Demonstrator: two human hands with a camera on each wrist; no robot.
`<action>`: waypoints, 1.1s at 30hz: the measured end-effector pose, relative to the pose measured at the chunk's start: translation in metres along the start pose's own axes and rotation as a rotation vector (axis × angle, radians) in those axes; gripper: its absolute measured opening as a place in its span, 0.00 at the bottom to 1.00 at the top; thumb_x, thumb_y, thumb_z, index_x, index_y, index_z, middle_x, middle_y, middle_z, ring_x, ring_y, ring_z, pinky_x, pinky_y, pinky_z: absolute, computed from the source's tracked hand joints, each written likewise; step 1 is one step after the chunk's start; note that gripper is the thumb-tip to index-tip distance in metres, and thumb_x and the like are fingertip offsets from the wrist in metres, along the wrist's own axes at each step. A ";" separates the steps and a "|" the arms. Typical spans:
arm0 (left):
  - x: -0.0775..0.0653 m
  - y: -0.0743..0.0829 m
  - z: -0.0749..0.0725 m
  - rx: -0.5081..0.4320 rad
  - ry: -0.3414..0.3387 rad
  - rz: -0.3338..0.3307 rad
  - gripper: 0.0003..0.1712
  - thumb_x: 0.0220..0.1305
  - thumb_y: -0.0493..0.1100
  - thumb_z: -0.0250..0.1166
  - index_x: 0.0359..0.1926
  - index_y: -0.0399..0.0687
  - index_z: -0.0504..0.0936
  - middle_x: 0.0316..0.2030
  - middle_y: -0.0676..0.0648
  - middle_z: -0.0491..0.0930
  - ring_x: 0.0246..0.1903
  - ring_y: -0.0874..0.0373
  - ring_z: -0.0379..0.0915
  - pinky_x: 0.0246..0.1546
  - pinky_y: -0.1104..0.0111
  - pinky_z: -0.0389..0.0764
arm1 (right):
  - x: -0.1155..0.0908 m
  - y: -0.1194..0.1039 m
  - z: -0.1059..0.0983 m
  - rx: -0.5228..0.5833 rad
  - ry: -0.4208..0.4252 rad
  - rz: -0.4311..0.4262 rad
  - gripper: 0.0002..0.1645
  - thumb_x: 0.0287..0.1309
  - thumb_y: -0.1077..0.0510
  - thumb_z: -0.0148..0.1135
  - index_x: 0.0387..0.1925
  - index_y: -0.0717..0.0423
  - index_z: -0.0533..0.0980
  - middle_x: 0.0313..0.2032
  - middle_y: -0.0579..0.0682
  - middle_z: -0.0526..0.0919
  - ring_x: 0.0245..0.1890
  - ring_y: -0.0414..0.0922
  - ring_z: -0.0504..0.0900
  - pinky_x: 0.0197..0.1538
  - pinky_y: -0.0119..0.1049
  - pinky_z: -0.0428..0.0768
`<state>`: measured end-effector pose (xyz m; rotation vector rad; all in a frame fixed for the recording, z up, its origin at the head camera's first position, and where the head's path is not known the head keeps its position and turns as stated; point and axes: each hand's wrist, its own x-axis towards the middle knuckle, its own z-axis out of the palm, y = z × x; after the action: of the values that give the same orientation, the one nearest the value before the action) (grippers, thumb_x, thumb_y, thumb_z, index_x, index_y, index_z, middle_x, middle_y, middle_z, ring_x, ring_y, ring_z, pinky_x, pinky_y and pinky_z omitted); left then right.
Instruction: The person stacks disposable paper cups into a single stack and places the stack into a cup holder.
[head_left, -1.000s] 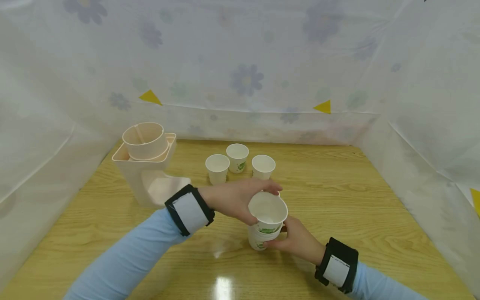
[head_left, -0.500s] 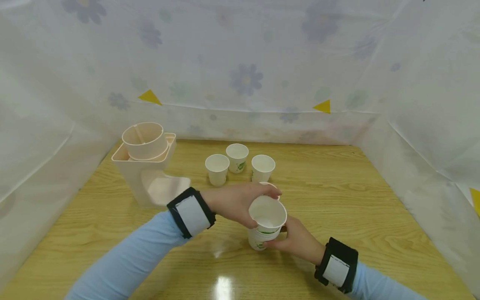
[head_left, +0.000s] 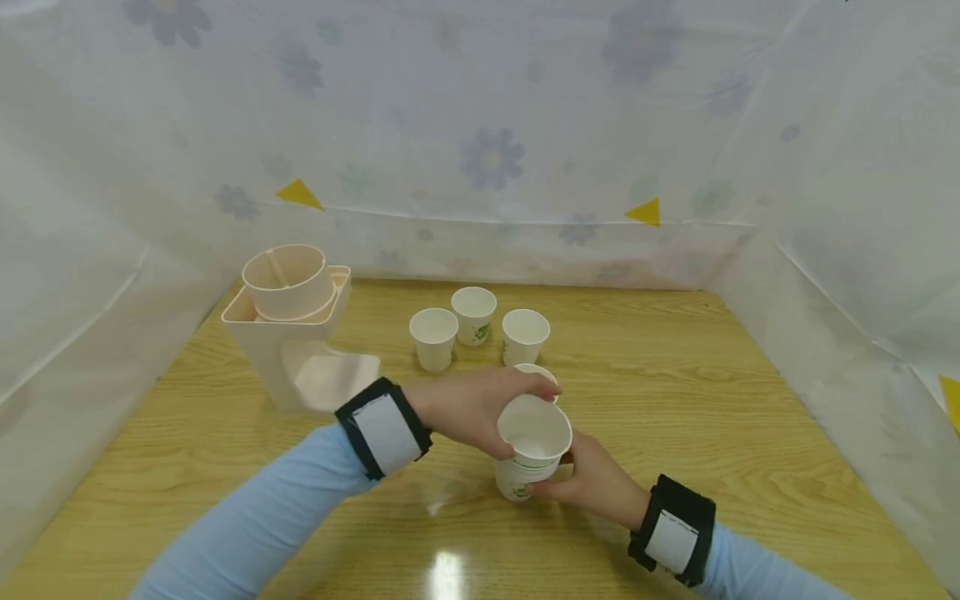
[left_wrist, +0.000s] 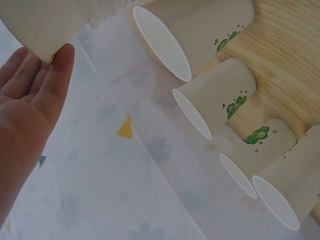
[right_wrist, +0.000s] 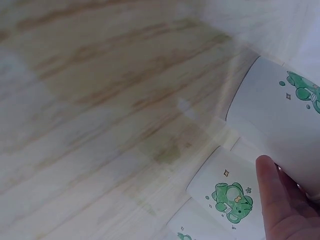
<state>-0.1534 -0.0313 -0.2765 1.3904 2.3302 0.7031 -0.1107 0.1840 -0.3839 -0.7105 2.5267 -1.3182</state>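
A stack of white paper cups [head_left: 516, 483] with green prints stands upright on the table. My right hand [head_left: 597, 486] holds the stack low down, thumb in front and fingers behind it. At the rim of the top cup [head_left: 534, 429], my left hand [head_left: 472, 406] grips with thumb and fingers on opposite sides. In the left wrist view, the left fingertips [left_wrist: 63, 52] touch the rim of that cup. A single cup [head_left: 542, 372] stands just behind the left hand, partly hidden by it. The right wrist view has the stack [right_wrist: 280, 115] above the right thumb [right_wrist: 270, 185].
Three more paper cups stand farther back: a left one [head_left: 434, 342], a rear one [head_left: 474, 318] and a right one [head_left: 525, 337]. A beige plastic container [head_left: 277, 354] with a round insert stands at left. White flowered sheets [head_left: 491, 108] enclose the wooden table [head_left: 675, 375].
The top cup has sunk a little deeper into the stack, with my left hand moving slightly down on it. My right hand has stayed in place.
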 end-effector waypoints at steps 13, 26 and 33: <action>0.000 -0.003 0.003 0.020 -0.002 -0.010 0.41 0.48 0.39 0.71 0.64 0.44 0.65 0.61 0.47 0.69 0.60 0.57 0.65 0.60 0.67 0.67 | 0.000 -0.003 0.000 -0.012 0.008 0.017 0.40 0.43 0.47 0.73 0.57 0.56 0.68 0.51 0.52 0.78 0.49 0.43 0.76 0.44 0.32 0.77; 0.000 -0.005 0.009 -0.004 -0.010 -0.031 0.42 0.47 0.37 0.71 0.64 0.43 0.64 0.62 0.47 0.68 0.61 0.55 0.64 0.62 0.65 0.66 | 0.000 0.000 0.001 -0.006 0.010 0.002 0.38 0.44 0.48 0.73 0.56 0.56 0.69 0.50 0.52 0.79 0.48 0.42 0.76 0.44 0.32 0.77; 0.001 -0.007 0.012 0.016 -0.006 -0.020 0.42 0.47 0.38 0.72 0.64 0.42 0.64 0.63 0.46 0.68 0.62 0.55 0.63 0.63 0.65 0.65 | -0.001 -0.001 0.000 -0.016 0.019 -0.002 0.38 0.44 0.48 0.73 0.55 0.56 0.69 0.49 0.51 0.79 0.48 0.42 0.76 0.44 0.32 0.77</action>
<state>-0.1525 -0.0303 -0.2900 1.3725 2.3470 0.6752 -0.1098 0.1834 -0.3833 -0.7072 2.5547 -1.3123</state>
